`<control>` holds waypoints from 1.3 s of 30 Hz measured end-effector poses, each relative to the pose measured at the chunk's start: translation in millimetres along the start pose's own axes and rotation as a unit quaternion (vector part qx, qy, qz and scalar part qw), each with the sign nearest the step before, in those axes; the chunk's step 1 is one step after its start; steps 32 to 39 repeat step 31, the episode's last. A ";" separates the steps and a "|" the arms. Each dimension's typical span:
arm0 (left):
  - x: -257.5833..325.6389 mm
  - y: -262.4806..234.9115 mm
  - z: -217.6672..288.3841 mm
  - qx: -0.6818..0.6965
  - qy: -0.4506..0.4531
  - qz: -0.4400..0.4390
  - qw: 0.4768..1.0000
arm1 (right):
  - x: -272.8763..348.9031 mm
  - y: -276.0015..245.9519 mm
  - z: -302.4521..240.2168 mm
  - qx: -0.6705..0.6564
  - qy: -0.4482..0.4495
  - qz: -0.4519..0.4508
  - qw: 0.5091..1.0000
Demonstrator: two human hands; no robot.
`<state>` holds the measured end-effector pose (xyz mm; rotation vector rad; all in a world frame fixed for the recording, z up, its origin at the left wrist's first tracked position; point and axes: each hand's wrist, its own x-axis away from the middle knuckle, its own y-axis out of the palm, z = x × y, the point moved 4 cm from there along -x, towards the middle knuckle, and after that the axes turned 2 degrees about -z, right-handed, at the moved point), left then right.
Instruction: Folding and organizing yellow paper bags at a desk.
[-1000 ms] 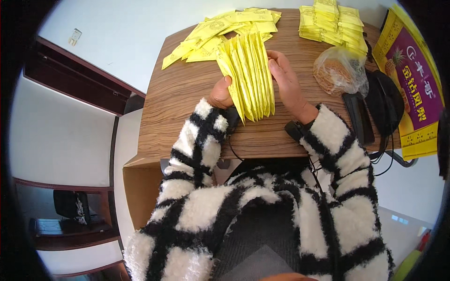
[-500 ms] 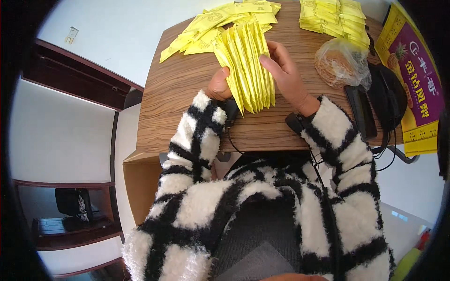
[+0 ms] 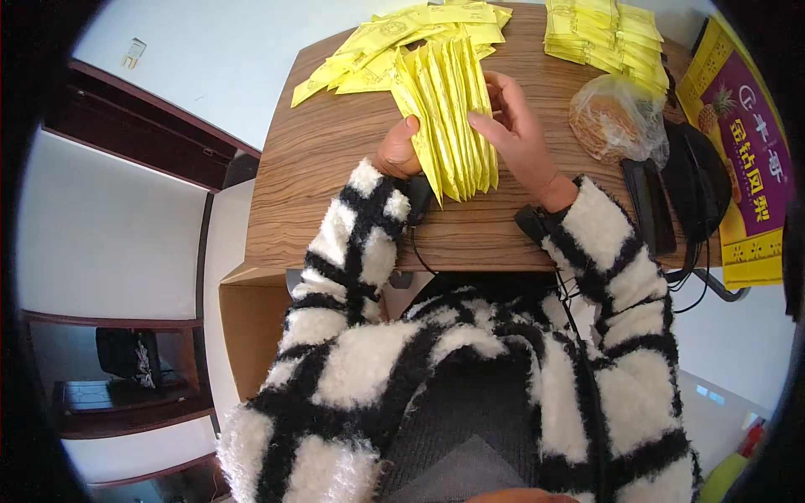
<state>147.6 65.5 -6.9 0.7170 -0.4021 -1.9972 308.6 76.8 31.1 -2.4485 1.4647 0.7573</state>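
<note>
A fanned stack of flat yellow packets (image 3: 449,126) is held upright over the table, several of them side by side with their edges toward me. My left hand (image 3: 398,149) grips the stack at its left side, thumb in front and the fingers hidden behind it. At the right side is my right hand (image 3: 520,130), its thumb tip on the outermost packet and its curled fingers by the edge, partly hidden. Behind the stack lies a loose pile of similar yellow packets (image 3: 369,38) at the table's far left.
Neater stacks of yellow packets (image 3: 604,38) sit far right on the wood-grain table (image 3: 319,176). Nearer are a clear plastic bag (image 3: 616,121) of tan stringy bands, a black device (image 3: 647,205) with cables, and a purple and yellow carton (image 3: 750,151). A cardboard box (image 3: 251,327) stands below left.
The view has shifted slightly. The packets are still between both hands, and my right thumb and fingers sit a little farther out on the stack's right edge.
</note>
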 end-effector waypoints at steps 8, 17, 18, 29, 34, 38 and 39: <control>6.1 -5.1 2.8 0.010 -0.003 0.010 1.000 | 0.3 1.7 -1.4 -0.003 0.003 0.004 1.000; 7.2 -13.9 5.3 0.027 -0.014 -0.006 1.000 | -2.3 1.3 -3.4 0.076 -0.039 -0.002 0.996; 7.5 -13.7 5.2 0.025 -0.012 -0.003 1.000 | -1.7 1.5 -4.0 0.078 -0.032 0.000 0.996; 10.5 -8.3 2.7 -0.005 -0.029 0.002 1.000 | 4.4 3.0 4.3 0.040 0.021 -0.009 0.999; 10.3 -5.4 3.2 -0.059 -0.033 0.022 0.997 | 4.9 2.3 6.3 0.031 0.028 -0.008 0.999; 10.3 -5.4 3.2 -0.059 -0.033 0.022 0.997 | 4.9 2.3 6.3 0.031 0.028 -0.008 0.999; 10.3 -5.4 3.2 -0.059 -0.033 0.022 0.997 | 4.9 2.3 6.3 0.031 0.028 -0.008 0.999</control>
